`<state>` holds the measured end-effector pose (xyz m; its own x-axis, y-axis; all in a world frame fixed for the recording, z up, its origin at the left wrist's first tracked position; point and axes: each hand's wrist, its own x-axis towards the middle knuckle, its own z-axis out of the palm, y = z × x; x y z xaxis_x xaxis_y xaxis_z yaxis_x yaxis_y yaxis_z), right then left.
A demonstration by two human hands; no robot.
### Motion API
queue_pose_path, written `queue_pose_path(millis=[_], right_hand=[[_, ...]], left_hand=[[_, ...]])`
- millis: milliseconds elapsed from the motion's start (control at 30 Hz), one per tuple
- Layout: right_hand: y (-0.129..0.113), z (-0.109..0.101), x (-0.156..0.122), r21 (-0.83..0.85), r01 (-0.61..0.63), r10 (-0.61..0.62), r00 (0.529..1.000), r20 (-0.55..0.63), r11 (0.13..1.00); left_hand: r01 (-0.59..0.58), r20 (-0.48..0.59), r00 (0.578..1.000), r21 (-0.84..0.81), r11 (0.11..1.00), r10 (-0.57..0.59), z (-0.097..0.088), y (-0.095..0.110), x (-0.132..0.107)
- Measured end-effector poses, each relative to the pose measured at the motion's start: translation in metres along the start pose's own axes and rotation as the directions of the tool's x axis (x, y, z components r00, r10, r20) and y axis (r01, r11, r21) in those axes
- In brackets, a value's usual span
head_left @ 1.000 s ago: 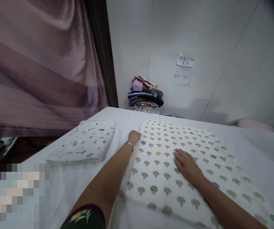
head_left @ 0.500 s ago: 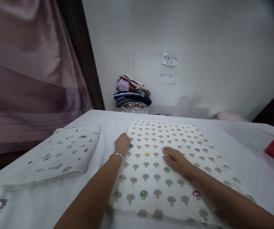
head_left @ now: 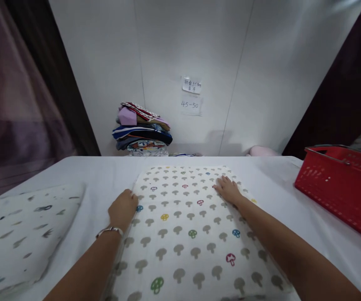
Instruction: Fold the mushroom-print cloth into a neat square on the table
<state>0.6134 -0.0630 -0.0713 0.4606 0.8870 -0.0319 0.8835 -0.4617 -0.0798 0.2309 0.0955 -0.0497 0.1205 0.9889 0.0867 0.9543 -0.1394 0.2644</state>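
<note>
A folded white cloth printed with small mushrooms [head_left: 186, 234] lies flat on the white table [head_left: 105, 171] in front of me. My left hand [head_left: 123, 210], with a bracelet on its wrist, is closed at the cloth's left edge and seems to grip it. My right hand [head_left: 228, 190] lies flat with fingers stretched out on the cloth's far right part. Nothing is in that hand.
A second folded patterned cloth [head_left: 20, 234] lies at the left of the table. A red plastic basket [head_left: 340, 184] stands at the right. A pile of folded clothes [head_left: 142, 129] sits at the wall behind, below two paper notes [head_left: 191, 96]. A curtain [head_left: 17, 96] hangs left.
The view has swung to the right, bringing the red basket into sight. My right hand slid from the cloth's middle toward its far right corner. My left hand stayed at the left edge.
</note>
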Motion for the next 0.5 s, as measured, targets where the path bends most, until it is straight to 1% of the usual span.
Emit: queue_pose_path(millis=[100,167,300,400,500], right_hand=[[0.005,-0.001,0.015,-0.01,0.01,-0.01,1.0,0.014,1.0],[0.013,-0.003,0.026,-0.013,-0.017,0.017,1.0,0.024,1.0],[0.027,-0.009,0.049,-0.014,-0.046,0.047,0.998,0.031,0.999],[0.032,-0.01,0.065,-0.006,-0.051,0.052,0.998,0.047,0.999],[0.035,-0.009,0.08,0.001,-0.086,0.085,0.995,0.047,0.996]], left_hand=[[0.024,0.033,0.999,-0.008,1.0,-0.023,-0.003,0.001,0.0],[0.028,0.047,0.999,-0.005,1.0,-0.028,-0.004,0.002,0.0],[0.039,0.048,0.998,-0.008,0.999,-0.038,-0.005,0.002,0.001],[0.059,0.051,0.997,-0.02,0.998,-0.058,-0.006,0.003,0.001],[0.069,0.057,0.996,-0.022,0.997,-0.068,-0.007,0.003,0.001]])
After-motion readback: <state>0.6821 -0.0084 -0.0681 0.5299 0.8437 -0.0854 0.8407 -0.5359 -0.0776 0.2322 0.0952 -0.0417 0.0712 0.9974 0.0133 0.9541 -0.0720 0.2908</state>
